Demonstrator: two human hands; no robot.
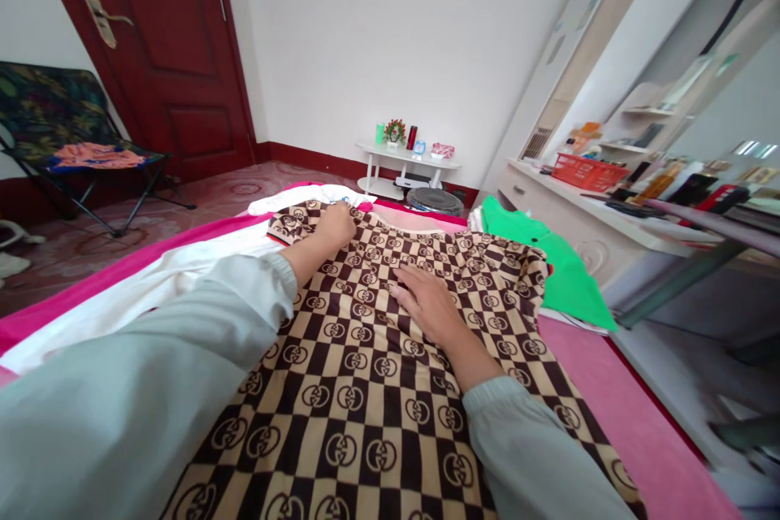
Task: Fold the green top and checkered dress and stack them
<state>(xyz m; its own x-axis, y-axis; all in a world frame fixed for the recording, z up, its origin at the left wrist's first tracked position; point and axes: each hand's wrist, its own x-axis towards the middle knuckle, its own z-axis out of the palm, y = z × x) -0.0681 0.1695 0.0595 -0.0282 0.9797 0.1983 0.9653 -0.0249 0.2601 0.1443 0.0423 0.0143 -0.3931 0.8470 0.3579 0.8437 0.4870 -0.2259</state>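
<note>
The shirt (pixel 348 398) runs long toward the pink sheet (pixel 639 414)'s far edge; left hand (pixel 336 226), nearer it, curls, pinch unclear; right hand (pixel 430 307) lies flat on top.

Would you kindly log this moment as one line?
left hand: curled on checkered shirt, near one sleeve | right hand: laid on same shirt | green garment: right of shirt

White wall (pixel 390 32) at rear, dark red baseboard (pixel 310 160) along its foot, dark red paneled door (pixel 183 49) at left with lever handle (pixel 101 18), leaf-print folding chair (pixel 54 101) near door, reddish patterned tile floor (pixel 228 181), white tiered side table (pixel 426 160) against rear wall, white dresser (pixel 545 203) at right, even lighting
</note>
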